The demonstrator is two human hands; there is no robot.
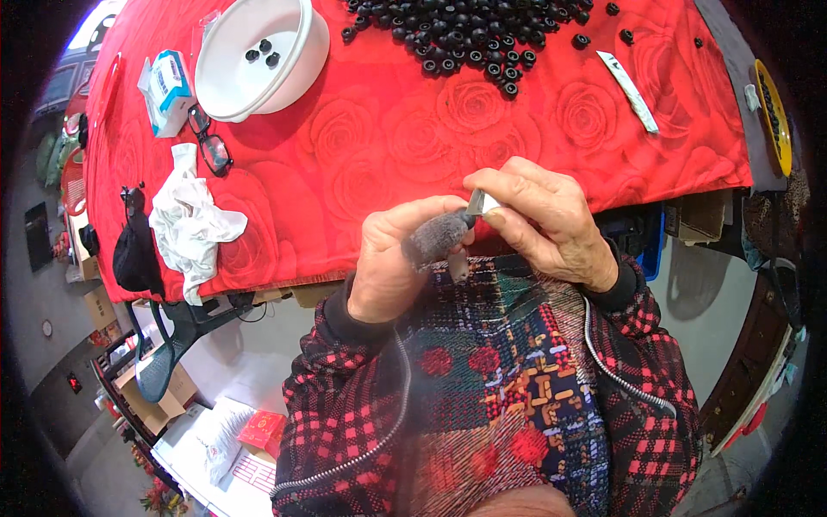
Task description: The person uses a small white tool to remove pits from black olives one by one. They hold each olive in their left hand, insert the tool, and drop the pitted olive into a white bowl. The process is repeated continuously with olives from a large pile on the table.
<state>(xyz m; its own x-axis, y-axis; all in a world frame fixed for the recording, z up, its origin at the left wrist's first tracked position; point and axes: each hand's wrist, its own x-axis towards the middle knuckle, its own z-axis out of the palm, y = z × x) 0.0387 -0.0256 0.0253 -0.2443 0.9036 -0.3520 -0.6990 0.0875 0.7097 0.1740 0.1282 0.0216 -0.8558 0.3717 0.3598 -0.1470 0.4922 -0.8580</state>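
Observation:
Close in front of my body, my two hands meet just past the table's near edge. My right hand [543,220] pinches a small flat metal piece with a white part [488,203], like a short blade, between thumb and fingers. Its tip meets a small black piece [470,219] at the fingertips of my left hand [383,258], which is closed around it. A fuzzy grey rounded thing [435,239] covers part of the left fingers; whether it is worn or held I cannot tell. Most of the black piece is hidden.
A red rose-patterned cloth [345,172] covers the table. Black round caps [465,34] are heaped at the far side. At the far left stands a white basin [293,82] with 3 caps inside, near glasses [211,142] and a white cloth [189,224]. A white paper strip [629,92] lies right.

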